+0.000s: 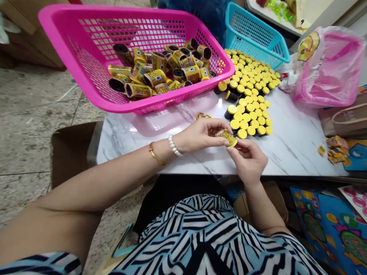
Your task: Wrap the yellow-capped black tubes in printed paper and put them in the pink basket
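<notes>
The left hand [199, 134] and right hand [248, 162] are together, pinching a small yellow-labelled tube [228, 138] just above the marble tabletop [289, 152], held close for fine work. Yellow-capped tubes [249, 118] stand within reach; labelled tubes [159, 72] fill the pink plastic basket [86, 12].

The left hand [200, 134] and right hand [248, 162] pinch a small yellow-labelled tube [228, 138] over a marble table [286, 152]. Just beyond stand rows of yellow-capped black tubes [246, 118], beside a pink basket [137, 107] heaped with labelled tubes [159, 68] and a blue basket [252, 32].
</notes>
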{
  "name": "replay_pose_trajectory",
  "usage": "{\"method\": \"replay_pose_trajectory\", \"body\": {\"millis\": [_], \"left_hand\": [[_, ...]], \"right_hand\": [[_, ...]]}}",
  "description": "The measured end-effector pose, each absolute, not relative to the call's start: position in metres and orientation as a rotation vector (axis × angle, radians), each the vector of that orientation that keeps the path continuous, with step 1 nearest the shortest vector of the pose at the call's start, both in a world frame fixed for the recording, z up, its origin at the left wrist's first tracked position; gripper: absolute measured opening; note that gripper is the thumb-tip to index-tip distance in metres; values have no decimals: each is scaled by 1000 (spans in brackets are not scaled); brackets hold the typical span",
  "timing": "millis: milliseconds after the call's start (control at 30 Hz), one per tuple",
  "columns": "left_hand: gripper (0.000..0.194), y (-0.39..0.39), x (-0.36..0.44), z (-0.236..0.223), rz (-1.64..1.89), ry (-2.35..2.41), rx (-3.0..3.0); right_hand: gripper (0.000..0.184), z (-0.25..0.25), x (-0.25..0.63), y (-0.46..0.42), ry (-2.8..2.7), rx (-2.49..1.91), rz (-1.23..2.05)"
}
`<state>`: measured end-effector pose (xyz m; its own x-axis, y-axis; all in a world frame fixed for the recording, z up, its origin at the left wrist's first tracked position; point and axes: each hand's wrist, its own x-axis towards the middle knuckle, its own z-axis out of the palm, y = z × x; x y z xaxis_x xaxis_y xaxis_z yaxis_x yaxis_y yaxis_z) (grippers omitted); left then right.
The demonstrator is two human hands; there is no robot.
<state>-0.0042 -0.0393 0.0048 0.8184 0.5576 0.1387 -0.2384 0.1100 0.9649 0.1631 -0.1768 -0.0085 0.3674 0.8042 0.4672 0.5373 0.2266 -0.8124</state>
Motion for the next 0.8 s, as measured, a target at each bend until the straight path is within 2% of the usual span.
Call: {"method": "replay_pose_trajectory", "body": {"millis": [67,167,233,333,433,667,733,800], "left_hand": [[33,-39,-4,5,625,260,1408],[31,-39,-2,6,603,285,1417],[34,-40,-1,6,520,337,1367],[41,-41,1,5,400,406,1259],[48,-41,0,3,310,395,1171],[56,-43,-3,3,202,350,1131],[56,-42,-6,10,220,337,1202],[50,-37,-15,22,383,349,1375]], "right_hand": [[29,-14,161,-173,-988,-1409,721],[34,-16,163,-170,-836,-1343,974],[30,-13,170,-173,-921,-1311,941],[40,-8,183,-178,-1211,-1259,734],[31,-4,188,-179,-1473,-1233,475],[28,-7,172,-171,-1508,-1161,304],[38,-8,172,-171,-1513,-1197,321],[52,-11,178,-174,-1497,-1248,319]]}}
